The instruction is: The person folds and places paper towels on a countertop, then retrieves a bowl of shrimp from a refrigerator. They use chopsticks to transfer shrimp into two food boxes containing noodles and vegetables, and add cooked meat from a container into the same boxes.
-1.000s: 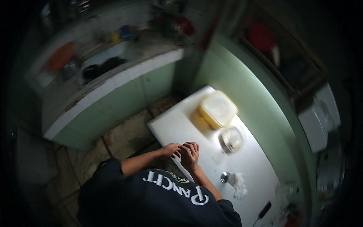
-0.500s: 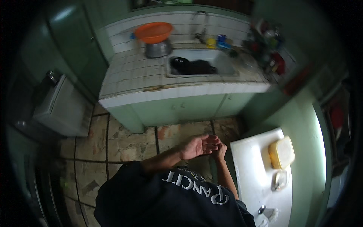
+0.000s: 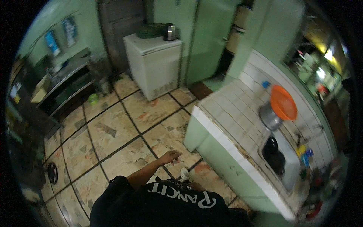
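Observation:
My left hand (image 3: 170, 156) hangs out in front of me over the tiled floor (image 3: 113, 128), fingers loosely apart and holding nothing. It is a short way from the corner of the green, white-tiled counter (image 3: 223, 125). My right hand is out of sight, hidden by my dark shirt (image 3: 162, 206). A white shoe tip (image 3: 184, 174) shows just below the left hand.
An orange bowl (image 3: 284, 102) rests on a metal pot (image 3: 269, 118) on the counter, beside a sink (image 3: 289, 166) holding a dark pan (image 3: 273, 149). A white chest freezer (image 3: 153, 64) carries a kettle (image 3: 169, 32). A metal shelf (image 3: 64, 81) stands at the left.
I have turned away from the white table and the sink. My two hands, held together before, have parted; only the left one still shows, now over the floor.

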`<state>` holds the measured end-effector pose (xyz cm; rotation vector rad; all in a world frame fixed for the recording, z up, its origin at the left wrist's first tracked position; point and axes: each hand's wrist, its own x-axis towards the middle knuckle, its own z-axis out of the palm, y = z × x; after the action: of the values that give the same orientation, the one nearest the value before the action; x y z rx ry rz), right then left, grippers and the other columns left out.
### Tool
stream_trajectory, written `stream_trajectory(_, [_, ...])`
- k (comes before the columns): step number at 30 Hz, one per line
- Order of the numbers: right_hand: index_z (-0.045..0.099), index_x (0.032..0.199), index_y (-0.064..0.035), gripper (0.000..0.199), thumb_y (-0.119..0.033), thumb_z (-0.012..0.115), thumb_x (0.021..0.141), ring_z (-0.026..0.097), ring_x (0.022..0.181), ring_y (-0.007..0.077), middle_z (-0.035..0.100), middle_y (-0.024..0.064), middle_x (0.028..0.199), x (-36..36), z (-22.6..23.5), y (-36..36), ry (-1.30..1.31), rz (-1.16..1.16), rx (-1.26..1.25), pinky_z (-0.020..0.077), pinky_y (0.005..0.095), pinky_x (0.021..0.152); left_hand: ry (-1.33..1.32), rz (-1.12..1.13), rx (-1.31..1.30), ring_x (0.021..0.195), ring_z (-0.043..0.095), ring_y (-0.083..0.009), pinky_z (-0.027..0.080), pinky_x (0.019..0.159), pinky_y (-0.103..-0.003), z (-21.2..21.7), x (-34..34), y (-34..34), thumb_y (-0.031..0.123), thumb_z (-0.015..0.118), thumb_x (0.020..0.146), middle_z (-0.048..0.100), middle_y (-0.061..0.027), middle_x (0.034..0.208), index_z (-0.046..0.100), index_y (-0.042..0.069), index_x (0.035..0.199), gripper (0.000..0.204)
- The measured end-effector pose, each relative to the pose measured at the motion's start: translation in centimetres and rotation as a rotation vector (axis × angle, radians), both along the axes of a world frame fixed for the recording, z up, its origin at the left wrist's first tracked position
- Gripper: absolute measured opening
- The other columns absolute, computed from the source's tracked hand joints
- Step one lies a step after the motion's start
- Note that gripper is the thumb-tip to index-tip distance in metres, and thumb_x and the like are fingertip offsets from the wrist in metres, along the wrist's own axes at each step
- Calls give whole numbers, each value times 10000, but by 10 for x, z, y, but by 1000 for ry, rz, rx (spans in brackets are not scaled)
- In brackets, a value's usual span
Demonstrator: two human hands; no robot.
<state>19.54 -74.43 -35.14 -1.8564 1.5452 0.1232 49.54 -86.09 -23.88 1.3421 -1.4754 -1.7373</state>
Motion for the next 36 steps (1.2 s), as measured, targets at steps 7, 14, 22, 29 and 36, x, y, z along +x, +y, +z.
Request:
stream_trajectory(7, [678, 963, -36, 361, -343, 549, 826, 647, 911, 373, 659, 210, 993, -14, -10, -210, 134, 260, 72, 518, 438, 778, -46, 1148, 664, 760, 621, -242, 480, 630, -379, -171, 240, 243, 381, 528, 884, 653, -85, 888, 653, 87, 967, 330])
stream_trajectory(14, [689, 953, -35, 355, -333, 546, 823, 640, 941, 379, 658, 212, 1027, 85, 0, -396, 424, 681, 69, 509, 437, 809, -51, 2105, 293, 574, 596, -173, 443, 452, -286, -101, 210, 300, 290, 522, 910, 643, -76, 828, 578, 102, 1150, 309])
stream_trajectory(22, [678, 826, -24, 267, -271, 579, 815, 629, 635, 228, 668, 141, 761, 438, -122, -500, -64, 725, -336, 491, 363, 603, 34, 1391, 754, 575, 582, -179, 455, 489, -357, -197, 7, 348, 278, 512, 906, 631, -77, 826, 640, 97, 992, 238])
stream_trajectory(29, [699, 822, -47, 195, -207, 588, 829, 564, 565, 148, 617, 54, 648, 711, -81, -210, -397, 1038, 328, 445, 305, 510, 453, 2335, 959, 616, 582, -188, 460, 542, -343, -124, 61, 466, 251, 508, 902, 614, -58, 873, 603, 117, 1046, 219])
stream_trajectory(36, [671, 1053, -29, 336, -291, 643, 844, 631, 668, 181, 679, 102, 812, 793, -28, -112, -53, 1534, 500, 532, 324, 618, 472, 2455, 668, 689, 619, -192, 455, 579, -352, -135, 304, 432, 335, 562, 895, 657, -58, 987, 618, 185, 1176, 323])
